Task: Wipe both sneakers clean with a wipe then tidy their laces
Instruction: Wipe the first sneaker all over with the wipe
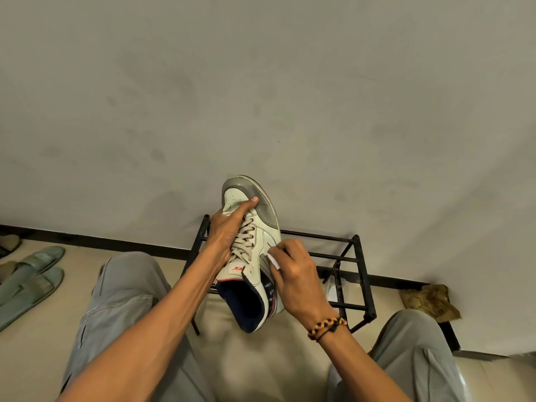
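Note:
One white sneaker point(262, 219) with a grey toe cap, beige laces and a dark blue lining is held up in front of me, toe pointing away. My left hand point(227, 232) grips it across the laces, thumb lying over the toe box. My right hand point(293, 264) pinches a small folded white wipe point(273, 260) against the sneaker's right side panel. A braided bracelet sits on my right wrist. The second sneaker is not in view.
A black metal shoe rack point(345, 256) stands against the wall right behind the sneaker, with something white inside it. Grey-green slides point(32, 274) lie on the floor at the left. A crumpled brown rag point(429, 300) lies at the right. My knees flank the view.

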